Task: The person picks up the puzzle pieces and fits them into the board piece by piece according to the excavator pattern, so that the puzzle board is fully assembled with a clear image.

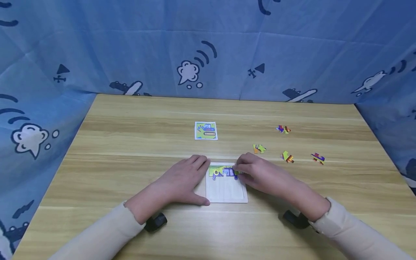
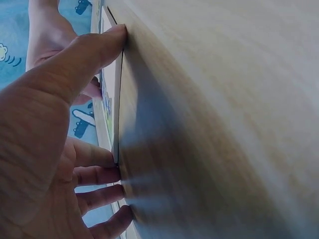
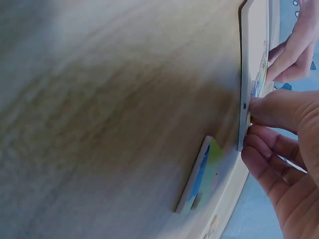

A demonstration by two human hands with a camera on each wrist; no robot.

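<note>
Pale sleeves [image 1: 94, 234] nearest the camera, at the lower left and lower right, with black wrist devices [image 1: 156, 222] at the cuffs. Left hand [image 1: 182, 182] spread wide along the left side of a white puzzle board [image 1: 225, 193], thumb at the near corner, fingertips at the far one, touching the edge without closing round anything. Right hand [image 1: 263, 177] at the board's upper right, thumb and fingers nearly together, pinching a small puzzle piece [image 1: 236, 173], mostly hidden by the fingers. Board flat on the wood-grain table [image 1: 130, 144], with a joined green-and-blue strip [image 1: 224, 171] along its far edge and bare white below. Just beyond, a picture card [image 1: 206, 130] of a blue digger on green. To the right, loose pieces [image 1: 317, 158] scattered in four spots, well apart from the card. Behind everything, blue printed cloth [image 1: 227, 36].
</note>
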